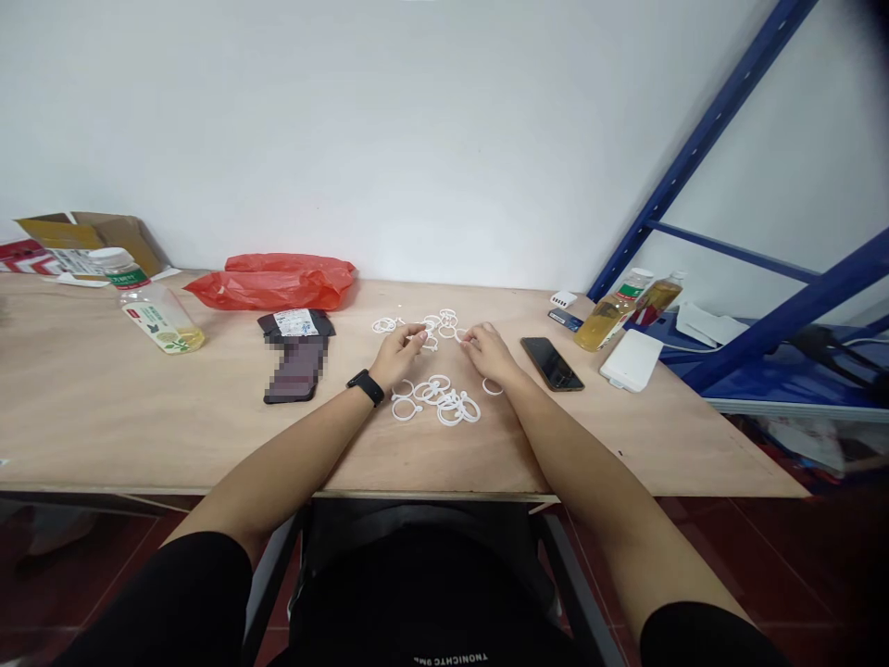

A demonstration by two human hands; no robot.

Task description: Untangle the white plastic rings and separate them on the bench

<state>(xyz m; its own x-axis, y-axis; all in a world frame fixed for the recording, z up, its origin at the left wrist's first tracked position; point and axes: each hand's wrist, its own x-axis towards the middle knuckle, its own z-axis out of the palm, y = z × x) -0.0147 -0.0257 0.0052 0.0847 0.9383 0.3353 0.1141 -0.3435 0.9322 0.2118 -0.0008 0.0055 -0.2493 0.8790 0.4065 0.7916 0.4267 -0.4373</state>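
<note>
Both hands are over the wooden table, close to each other with a small gap between. My left hand, with a black watch on its wrist, is closed, its fingertips at a white plastic ring. My right hand is closed in a pinch on another white ring. Just beyond the hands lies a small group of white rings, with more rings to their left. Nearer to me is a loose pile of white rings, several with a small knob. One ring lies partly under my right wrist.
To the left are a red plastic bag, a dark package and a drink bottle. A phone, a white power bank and another bottle are on the right, beside a blue metal frame.
</note>
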